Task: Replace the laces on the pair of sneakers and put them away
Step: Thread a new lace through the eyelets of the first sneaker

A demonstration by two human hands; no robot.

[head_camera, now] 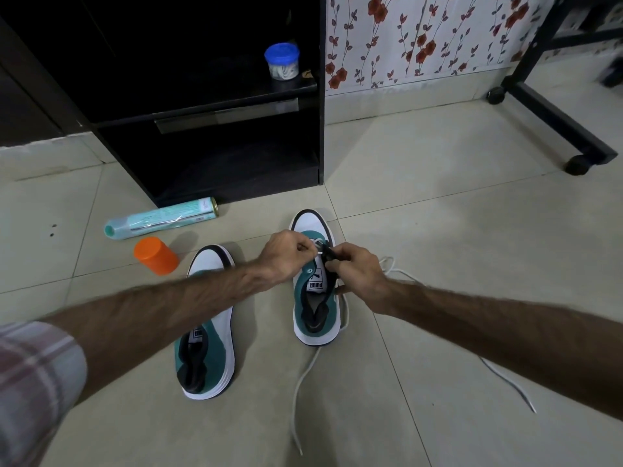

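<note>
Two green and white sneakers stand on the tiled floor, toes pointing away from me. Both hands work over the right sneaker (315,298). My left hand (286,254) pinches the white lace (300,392) near the front eyelets. My right hand (359,267) grips the sneaker's dark eyelet edge beside the tongue. One end of the lace trails over the floor towards me, and another part loops out to the right behind my right forearm. The left sneaker (207,338) stands apart, partly under my left forearm, with no lace visible.
A black shelf unit (236,153) stands just beyond the sneakers, with a blue-lidded tub (282,61) on its upper shelf. A pale green spray can (161,219) lies on the floor beside an orange cap (155,255). A black wheeled frame (553,119) stands at the right.
</note>
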